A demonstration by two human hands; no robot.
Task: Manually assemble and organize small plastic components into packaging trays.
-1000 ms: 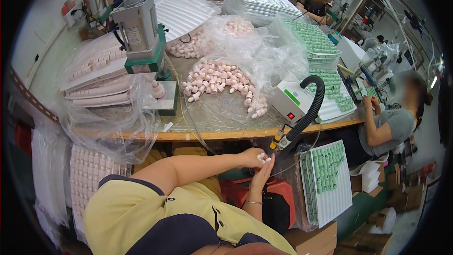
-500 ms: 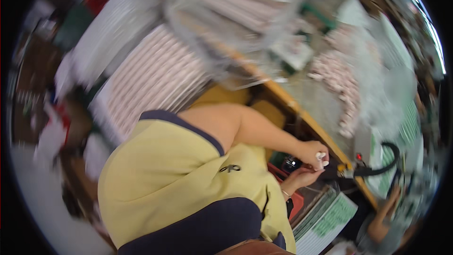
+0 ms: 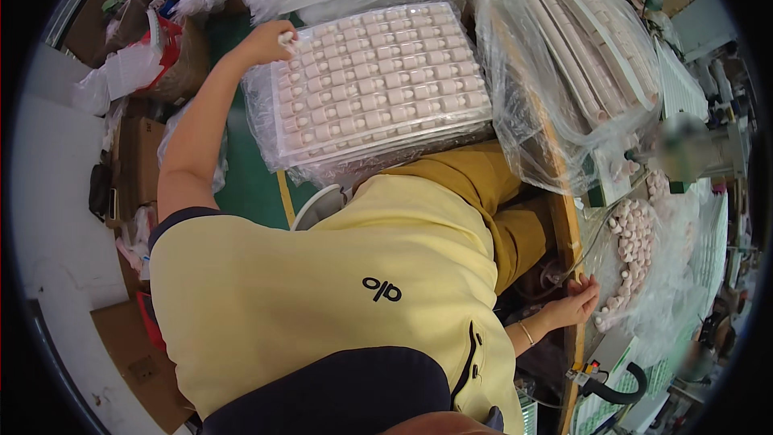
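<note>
Since the earlier frame the hands have parted: the left hand has swung out from beneath the counter edge to the far left corner of a tray, while the right hand is now at the counter, over its wooden edge. The fingers of the left hand are closed around a few small white pieces, held at the corner of the tray; whether they touch it cannot be told. Their white ends show at the fingertips, on the side toward the tray, but they are too small and too covered to tell which way each long axis runs. In the tray, pale pink caps with white tips lie on their sides, end to end in rows, their long axes following the rows from left to right with a slight upward slant. The right hand's fingers are loosely bent; whether anything sits between them cannot be told. Just beyond it a loose pile of similar caps points every way, and a black hose curves near the counter edge below.
</note>
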